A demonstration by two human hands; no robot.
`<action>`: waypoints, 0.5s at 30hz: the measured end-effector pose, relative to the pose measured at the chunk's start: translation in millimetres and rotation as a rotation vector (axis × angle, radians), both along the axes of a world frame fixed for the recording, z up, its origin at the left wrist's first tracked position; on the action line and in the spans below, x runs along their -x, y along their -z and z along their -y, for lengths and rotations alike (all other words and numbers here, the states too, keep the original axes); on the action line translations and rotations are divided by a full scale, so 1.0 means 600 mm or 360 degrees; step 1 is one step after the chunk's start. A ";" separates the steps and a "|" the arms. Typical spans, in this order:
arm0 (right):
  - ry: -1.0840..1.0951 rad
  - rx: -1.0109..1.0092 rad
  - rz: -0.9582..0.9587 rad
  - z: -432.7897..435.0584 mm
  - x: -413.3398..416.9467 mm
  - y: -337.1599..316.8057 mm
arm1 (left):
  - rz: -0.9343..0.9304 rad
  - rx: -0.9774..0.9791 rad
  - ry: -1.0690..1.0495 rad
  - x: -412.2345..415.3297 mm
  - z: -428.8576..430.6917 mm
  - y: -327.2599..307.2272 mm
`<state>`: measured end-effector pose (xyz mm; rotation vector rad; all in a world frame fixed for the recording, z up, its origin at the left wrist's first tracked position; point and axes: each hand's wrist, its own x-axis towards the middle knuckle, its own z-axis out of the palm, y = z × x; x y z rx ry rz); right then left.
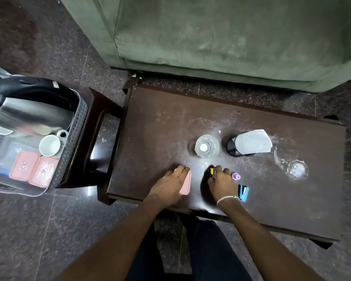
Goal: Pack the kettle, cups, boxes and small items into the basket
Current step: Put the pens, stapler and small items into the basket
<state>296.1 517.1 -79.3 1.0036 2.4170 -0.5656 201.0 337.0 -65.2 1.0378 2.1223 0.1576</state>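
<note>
Pink box [185, 184] under left hand [168, 184], fingers flat; right hand [221, 179] fingers pinch yellow marker [212, 172].

There is just one camera, and it sits on the person's head. It looks forward and steeply down, almost straight onto the top of the dark table [241, 122]. The lens is wide, so the edges bend and a lot fits in. Both bare arms come in from the near edge, right under the camera, and reach out to the near part of the table. The floor [39, 230] is seen from high up. The basket [77, 126] sits at the left edge. The green sofa [221, 37] fills the far side.
</note>
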 end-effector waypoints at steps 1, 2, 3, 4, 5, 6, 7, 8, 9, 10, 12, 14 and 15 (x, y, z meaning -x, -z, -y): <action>0.0021 0.0007 -0.0028 0.008 0.005 -0.010 | 0.0001 -0.0021 -0.0008 0.008 0.009 -0.007; 0.0039 0.0020 -0.0065 0.017 0.011 -0.021 | -0.0002 -0.0042 -0.0012 0.017 0.019 -0.013; 0.0054 0.0040 -0.0105 0.028 0.018 -0.034 | -0.0005 -0.0067 -0.0015 0.027 0.031 -0.021; 0.0073 0.0064 -0.0144 0.040 0.025 -0.046 | -0.0011 -0.0092 -0.0021 0.036 0.042 -0.029; 0.0091 0.0087 -0.0180 0.054 0.034 -0.059 | -0.0023 -0.0120 -0.0030 0.047 0.056 -0.038; 0.0108 0.0108 -0.0213 0.069 0.044 -0.073 | -0.0041 -0.0145 -0.0039 0.059 0.071 -0.048; 0.0120 0.0125 -0.0246 0.085 0.055 -0.087 | -0.0064 -0.0169 -0.0049 0.071 0.088 -0.060; 0.0129 0.0139 -0.0281 0.102 0.068 -0.102 | -0.0090 -0.0202 -0.0069 0.085 0.105 -0.073; 0.0141 0.0157 -0.0314 0.118 0.081 -0.116 | -0.0116 -0.0243 -0.0095 0.098 0.120 -0.087; 0.0155 0.0185 -0.0351 0.136 0.097 -0.131 | -0.0154 -0.0284 -0.0122 0.113 0.140 -0.103; 0.0178 0.0275 -0.0429 0.176 0.130 -0.158 | -0.0291 -0.0385 -0.0137 0.146 0.183 -0.131; 0.0141 0.0360 -0.0497 0.220 0.165 -0.181 | -0.0382 -0.0408 -0.0157 0.180 0.239 -0.156; 0.0115 0.0387 -0.0522 0.243 0.182 -0.190 | -0.0389 -0.0387 -0.0180 0.198 0.269 -0.168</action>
